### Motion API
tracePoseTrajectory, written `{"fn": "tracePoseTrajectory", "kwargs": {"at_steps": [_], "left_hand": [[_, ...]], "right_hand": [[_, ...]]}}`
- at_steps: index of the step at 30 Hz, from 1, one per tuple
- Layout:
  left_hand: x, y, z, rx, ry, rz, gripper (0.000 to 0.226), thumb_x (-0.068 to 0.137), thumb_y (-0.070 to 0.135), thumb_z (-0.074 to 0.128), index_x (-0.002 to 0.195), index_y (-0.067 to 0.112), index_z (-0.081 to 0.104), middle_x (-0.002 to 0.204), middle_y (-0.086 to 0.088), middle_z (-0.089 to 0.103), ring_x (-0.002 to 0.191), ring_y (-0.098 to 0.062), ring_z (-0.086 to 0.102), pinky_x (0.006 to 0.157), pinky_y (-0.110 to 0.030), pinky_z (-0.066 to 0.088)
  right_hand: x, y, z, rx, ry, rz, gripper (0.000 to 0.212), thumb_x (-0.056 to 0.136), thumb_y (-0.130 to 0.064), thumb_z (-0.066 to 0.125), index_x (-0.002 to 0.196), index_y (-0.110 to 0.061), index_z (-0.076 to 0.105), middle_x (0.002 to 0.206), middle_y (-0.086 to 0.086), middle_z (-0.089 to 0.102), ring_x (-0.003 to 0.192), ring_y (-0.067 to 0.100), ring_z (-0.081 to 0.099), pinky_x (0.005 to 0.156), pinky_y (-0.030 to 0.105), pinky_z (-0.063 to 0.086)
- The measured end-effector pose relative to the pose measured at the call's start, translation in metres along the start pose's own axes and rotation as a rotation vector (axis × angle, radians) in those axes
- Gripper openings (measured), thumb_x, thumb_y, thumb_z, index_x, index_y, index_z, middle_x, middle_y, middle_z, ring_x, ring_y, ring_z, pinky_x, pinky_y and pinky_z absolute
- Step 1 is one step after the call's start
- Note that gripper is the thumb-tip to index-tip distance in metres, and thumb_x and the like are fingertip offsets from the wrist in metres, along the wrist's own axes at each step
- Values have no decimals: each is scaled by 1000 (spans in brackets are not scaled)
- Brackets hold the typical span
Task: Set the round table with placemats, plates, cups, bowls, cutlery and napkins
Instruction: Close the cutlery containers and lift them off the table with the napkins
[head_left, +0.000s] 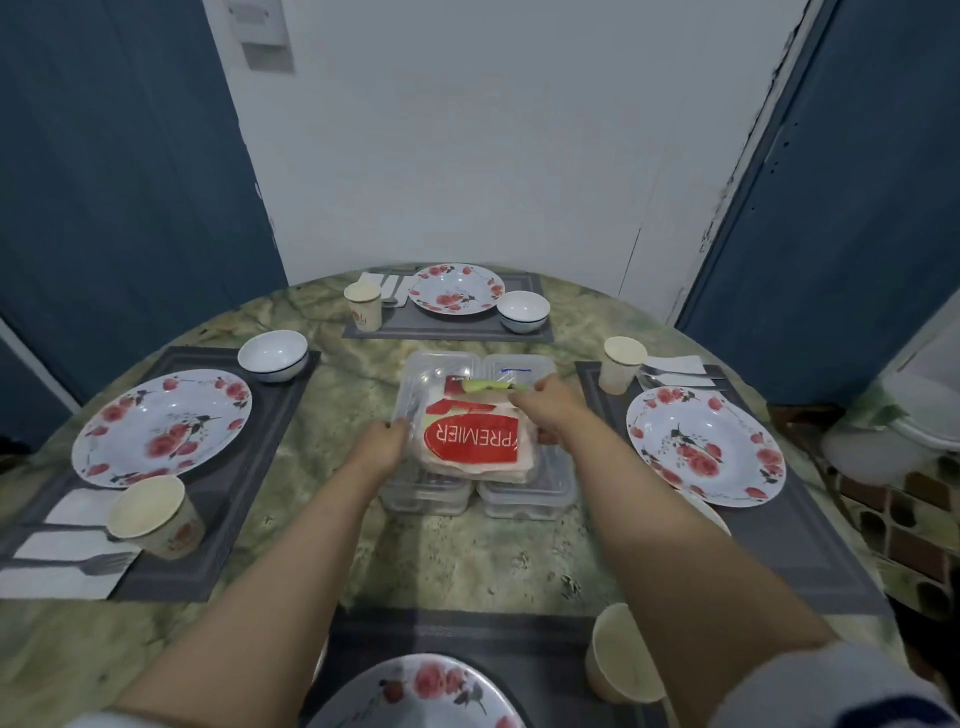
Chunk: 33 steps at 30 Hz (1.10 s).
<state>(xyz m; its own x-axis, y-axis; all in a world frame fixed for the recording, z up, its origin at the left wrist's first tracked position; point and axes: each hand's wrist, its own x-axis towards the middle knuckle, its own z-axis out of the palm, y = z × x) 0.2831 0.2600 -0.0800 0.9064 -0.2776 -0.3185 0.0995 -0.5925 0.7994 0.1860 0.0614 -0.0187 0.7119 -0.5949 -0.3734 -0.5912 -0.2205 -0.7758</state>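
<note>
A napkin pack (470, 441) with a red PREMIER label lies on clear plastic containers (530, 499) at the table's middle. My left hand (382, 447) grips the pack's left edge. My right hand (548, 410) holds its far right corner near a green strip. Around the round marble table (441, 561) lie grey placemats (249, 467) with rose-patterned plates: left plate (161, 426), right plate (704, 444), far plate (456, 288), near plate (415, 696). Paper cups (153, 514), white bowls (272, 356), forks (98, 564) and white napkins (67, 571) sit at the settings.
A white wall stands behind the table with blue panels either side. To the right is a tiled ledge (904, 519) holding white objects. A second paper cup (621, 654) stands at the near setting, close under my right forearm.
</note>
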Motion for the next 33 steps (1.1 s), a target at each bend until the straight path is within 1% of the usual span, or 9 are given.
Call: {"fn": "tracePoseTrajectory", "kwargs": {"at_steps": [3, 7, 12, 14, 17, 20, 23, 28, 33], "left_hand": [[8, 1, 7, 57, -63, 23, 55, 100, 46, 37, 135, 6, 51, 136, -15, 53, 121, -33, 52, 102, -41, 41], [16, 0, 18, 262, -69, 37, 65, 95, 56, 41, 149, 19, 35, 155, -19, 25, 141, -39, 29, 114, -53, 28], [36, 4, 30, 343, -6, 70, 55, 97, 53, 32, 142, 25, 45, 149, -19, 34, 139, -37, 28, 114, -49, 26], [48, 5, 25, 306, 17, 88, 61, 95, 58, 24, 137, 23, 52, 147, -16, 40, 137, -35, 32, 113, -50, 27], [67, 0, 19, 24, 72, 42, 70, 90, 66, 22, 130, 20, 57, 138, -16, 52, 127, -36, 48, 108, -47, 36], [69, -14, 15, -101, 33, -106, 61, 95, 52, 48, 127, 0, 55, 129, -21, 59, 110, -35, 58, 93, -40, 46], [63, -21, 21, -177, -93, -193, 66, 93, 43, 59, 139, 0, 41, 133, -18, 54, 108, -31, 58, 81, -35, 45], [62, -20, 16, -167, -80, -148, 63, 95, 41, 58, 142, 3, 37, 135, -18, 52, 111, -33, 59, 88, -41, 51], [48, -15, 10, -266, -155, -184, 62, 98, 45, 50, 140, 4, 31, 117, -11, 53, 81, -19, 59, 60, -33, 51]], "right_hand": [[5, 19, 10, 41, 85, -12, 55, 90, -31, 60, 139, -12, 41, 134, 8, 53, 115, 29, 57, 97, 37, 48], [12, 43, 31, -135, 86, -57, 46, 87, -27, 69, 125, -10, 48, 116, 7, 58, 104, 27, 59, 78, 31, 47], [33, 38, 34, 83, 225, -70, 10, 93, -13, 57, 103, -13, 57, 101, 4, 64, 72, 12, 58, 53, 23, 44], [40, 29, 28, 260, 212, -12, 9, 87, -22, 59, 93, -16, 61, 97, 3, 69, 78, 19, 66, 66, 33, 56], [46, 29, 15, 319, 306, 66, 38, 77, -49, 49, 95, -20, 65, 99, 3, 69, 93, 28, 66, 87, 46, 54], [54, 55, 7, 228, 285, 253, 66, 85, -60, 44, 132, -15, 54, 134, 11, 55, 120, 34, 54, 102, 49, 44], [55, 79, 14, 307, -12, 359, 74, 90, -64, 49, 141, -9, 46, 138, 13, 53, 121, 32, 55, 103, 45, 45], [64, 80, 6, 311, -132, 387, 79, 83, -58, 64, 138, -3, 47, 135, 16, 56, 123, 33, 55, 107, 50, 43], [67, 88, 1, 153, -96, 349, 103, 75, -77, 55, 152, -15, 24, 154, 13, 34, 133, 38, 43, 105, 57, 41]]}}
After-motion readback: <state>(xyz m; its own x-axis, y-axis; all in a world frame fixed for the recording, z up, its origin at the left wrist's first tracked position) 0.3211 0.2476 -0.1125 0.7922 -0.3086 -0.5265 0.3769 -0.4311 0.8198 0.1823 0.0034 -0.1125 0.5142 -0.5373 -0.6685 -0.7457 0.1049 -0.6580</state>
